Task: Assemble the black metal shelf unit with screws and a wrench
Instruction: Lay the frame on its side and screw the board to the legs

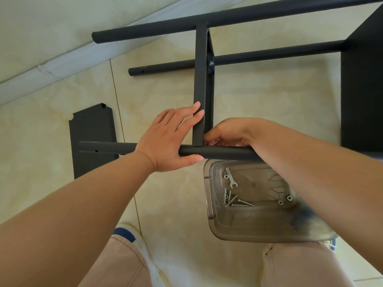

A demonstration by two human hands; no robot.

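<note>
Just below the right hand sits the tray of screws and wrench — handy. Left hand, fingers straight, braces shelf panel on tube; right fingers curl at the joint — contents hidden.

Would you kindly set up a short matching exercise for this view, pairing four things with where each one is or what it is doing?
Things:
1. wrench
2. left hand
3. loose shelf panel
4. right hand

Places or states:
A. flat on the floor tiles at the left
B. lying in the clear plastic tray with the screws
C. fingers curled at the joint of the near tube
D. spread across the upright bar and near tube

Pairs: 1-B, 2-D, 3-A, 4-C
</note>
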